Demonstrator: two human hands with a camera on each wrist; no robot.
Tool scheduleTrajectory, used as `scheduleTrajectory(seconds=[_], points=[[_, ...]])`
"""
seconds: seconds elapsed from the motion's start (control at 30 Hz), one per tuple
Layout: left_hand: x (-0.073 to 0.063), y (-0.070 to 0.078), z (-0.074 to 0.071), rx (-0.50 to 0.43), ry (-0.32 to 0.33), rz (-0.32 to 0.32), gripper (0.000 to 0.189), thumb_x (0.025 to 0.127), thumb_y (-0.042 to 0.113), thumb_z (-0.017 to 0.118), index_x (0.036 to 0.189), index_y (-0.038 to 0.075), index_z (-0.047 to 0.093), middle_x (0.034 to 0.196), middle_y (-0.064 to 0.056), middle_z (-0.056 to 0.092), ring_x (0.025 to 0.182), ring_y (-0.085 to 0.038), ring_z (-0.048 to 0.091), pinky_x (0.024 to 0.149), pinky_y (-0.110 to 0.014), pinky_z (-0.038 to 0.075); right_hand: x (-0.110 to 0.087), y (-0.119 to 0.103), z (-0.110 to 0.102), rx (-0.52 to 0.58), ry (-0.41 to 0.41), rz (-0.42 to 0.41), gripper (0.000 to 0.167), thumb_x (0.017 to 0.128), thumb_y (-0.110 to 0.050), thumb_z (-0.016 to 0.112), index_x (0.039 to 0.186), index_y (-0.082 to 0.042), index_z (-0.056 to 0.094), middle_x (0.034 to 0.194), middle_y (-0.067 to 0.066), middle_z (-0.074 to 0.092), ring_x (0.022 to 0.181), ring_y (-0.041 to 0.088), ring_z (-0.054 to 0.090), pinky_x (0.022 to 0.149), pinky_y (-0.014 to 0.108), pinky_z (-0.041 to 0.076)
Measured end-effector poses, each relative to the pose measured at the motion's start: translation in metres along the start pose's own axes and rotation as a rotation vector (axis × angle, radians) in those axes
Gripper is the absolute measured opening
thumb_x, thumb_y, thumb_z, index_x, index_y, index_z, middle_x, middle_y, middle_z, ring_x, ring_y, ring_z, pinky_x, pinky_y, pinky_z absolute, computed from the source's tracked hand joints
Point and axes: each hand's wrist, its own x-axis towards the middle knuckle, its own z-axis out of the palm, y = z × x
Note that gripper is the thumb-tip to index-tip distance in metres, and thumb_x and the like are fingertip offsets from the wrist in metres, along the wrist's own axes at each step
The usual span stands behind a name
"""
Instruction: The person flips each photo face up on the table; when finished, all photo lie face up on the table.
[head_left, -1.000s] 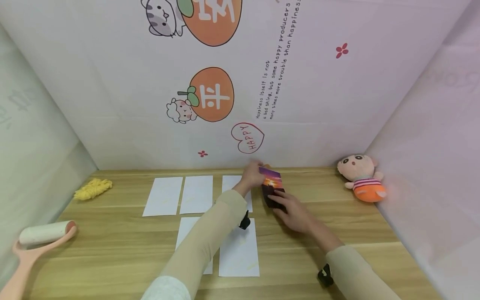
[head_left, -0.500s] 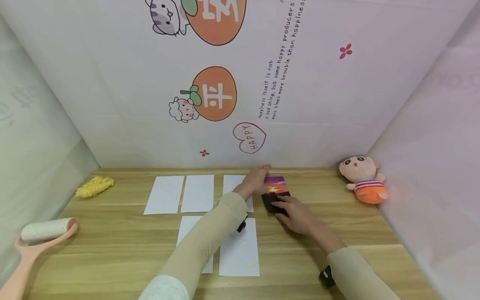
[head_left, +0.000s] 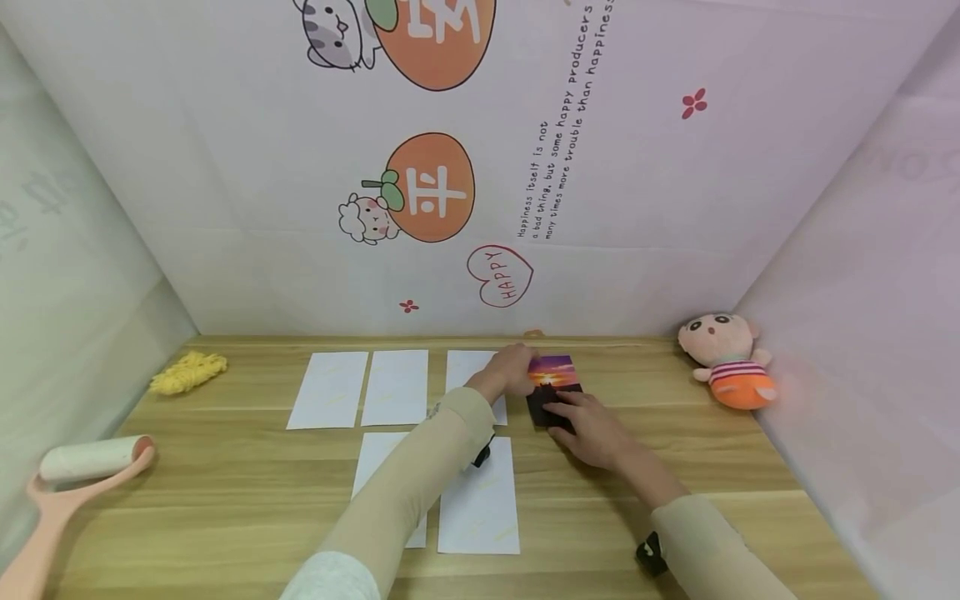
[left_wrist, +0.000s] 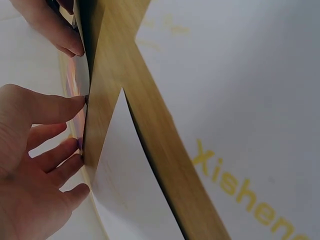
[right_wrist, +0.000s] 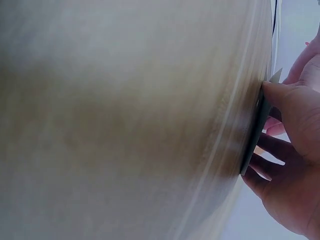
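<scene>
A photo print of a purple and orange sunset lies on the wooden table near the back wall. Fingers of my left hand touch its left side and hide part of it. My right hand rests with extended fingers on the dark lower right of the print. The left wrist view catches the photo nearly edge-on, with my left hand spread along it. From the right wrist, the thumb and fingertips of my right hand meet the photo's thin dark edge; one corner sticks up.
Several white sheets with faint yellow lettering lie in two rows left of the photo, partly under my left arm. Yellow yarn and a pink-handled lint roller are at the left. A plush doll sits at the back right.
The photo has come down from a tilted, bent position to lie nearly flat, a little nearer and to the right. My left hand has shifted slightly nearer along its side.
</scene>
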Motion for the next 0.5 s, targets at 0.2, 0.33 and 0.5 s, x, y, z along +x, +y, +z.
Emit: scheduleTrajectory(seconds=[0.2, 0.33, 0.5], points=[[-0.0023, -0.0017, -0.0007, 0.017, -0.016, 0.003, 0.065, 0.089, 0.013, 0.071, 0.151, 0.014, 0.053, 0.150, -0.006, 0.060, 0.133, -0.022, 0.058, 0.119, -0.038, 0.045, 0.0003, -0.0008, -0.0011, 0.012, 0.004, 0.014, 0.039, 0.099, -0.024, 0.069, 0.134, -0.006, 0.069, 0.148, 0.030, 0.056, 0.135, 0.052, 0.055, 0.111, 0.065, 0.048], [-0.0039, -0.0014, -0.0024, 0.042, -0.034, 0.014, 0.063, 0.090, 0.014, 0.069, 0.151, 0.014, 0.054, 0.153, -0.005, 0.059, 0.141, -0.023, 0.055, 0.124, -0.040, 0.040, 0.0006, -0.0006, -0.0014, 0.015, -0.006, 0.031, 0.040, 0.099, -0.025, 0.069, 0.135, -0.007, 0.069, 0.149, 0.030, 0.055, 0.136, 0.052, 0.054, 0.112, 0.065, 0.047], [-0.0050, -0.0012, -0.0053, 0.089, -0.067, 0.018, 0.053, 0.093, 0.018, 0.068, 0.146, 0.014, 0.060, 0.151, -0.002, 0.061, 0.144, -0.023, 0.053, 0.129, -0.048, 0.032, 0.0017, -0.0001, -0.0002, 0.026, -0.023, 0.037, 0.041, 0.100, -0.025, 0.069, 0.137, -0.007, 0.068, 0.151, 0.029, 0.053, 0.138, 0.052, 0.052, 0.112, 0.065, 0.046]])
